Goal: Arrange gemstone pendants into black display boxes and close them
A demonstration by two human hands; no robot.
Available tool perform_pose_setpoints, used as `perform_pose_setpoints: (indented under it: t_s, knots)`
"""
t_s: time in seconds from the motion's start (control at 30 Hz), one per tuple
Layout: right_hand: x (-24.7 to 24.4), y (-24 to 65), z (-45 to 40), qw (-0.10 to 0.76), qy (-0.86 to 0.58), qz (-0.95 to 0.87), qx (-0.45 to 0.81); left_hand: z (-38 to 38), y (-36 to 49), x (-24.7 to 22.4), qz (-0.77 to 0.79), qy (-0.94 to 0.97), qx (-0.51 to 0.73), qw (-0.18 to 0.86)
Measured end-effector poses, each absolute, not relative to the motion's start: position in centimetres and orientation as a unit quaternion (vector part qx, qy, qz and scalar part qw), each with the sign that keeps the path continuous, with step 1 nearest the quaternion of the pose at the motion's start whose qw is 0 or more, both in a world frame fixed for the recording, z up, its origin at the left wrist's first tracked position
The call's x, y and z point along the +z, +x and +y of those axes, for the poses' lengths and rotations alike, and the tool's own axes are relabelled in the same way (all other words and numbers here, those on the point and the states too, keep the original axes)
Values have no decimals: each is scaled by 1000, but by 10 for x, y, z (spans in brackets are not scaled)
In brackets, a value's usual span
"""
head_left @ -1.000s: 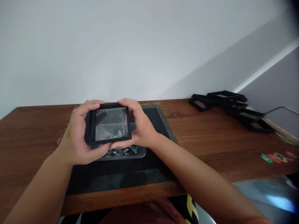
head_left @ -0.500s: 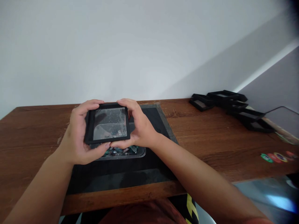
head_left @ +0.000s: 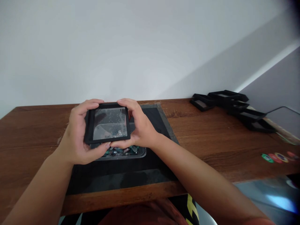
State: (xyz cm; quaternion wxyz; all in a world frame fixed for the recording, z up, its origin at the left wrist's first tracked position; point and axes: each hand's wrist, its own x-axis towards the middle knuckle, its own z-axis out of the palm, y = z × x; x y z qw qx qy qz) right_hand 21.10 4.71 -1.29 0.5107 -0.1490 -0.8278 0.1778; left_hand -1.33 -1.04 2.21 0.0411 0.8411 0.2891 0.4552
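Between my two hands a black square frame is held up, tilted toward me, with a see-through pane in its middle. My left hand grips its left side, fingers on the top edge and thumb along the bottom. On the right side my right hand pinches it the same way, the thumbs nearly meeting at the lower edge. Beneath and behind the frame sits a clear plastic container of small shiny, teal and pinkish pieces, partly hidden by the frame and hands.
The container rests on a black mat on the wooden table. Several more black frames lie piled at the back right by the wall. Round coloured stickers or discs lie near the right front edge.
Almost nothing differs. Both hands keep the same hold on the frame, which stays at nearly the same place and tilt.
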Motion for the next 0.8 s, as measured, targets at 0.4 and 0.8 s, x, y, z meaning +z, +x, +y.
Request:
perform_pose_setpoints:
  t_s: [0.4,0.8]
  knots:
    - [-14,212,47,486,-168,-839,180,-12,-9,24,301,835,459,51]
    - [-14,210,48,499,-159,-830,190,-12,-11,24,302,837,454,50]
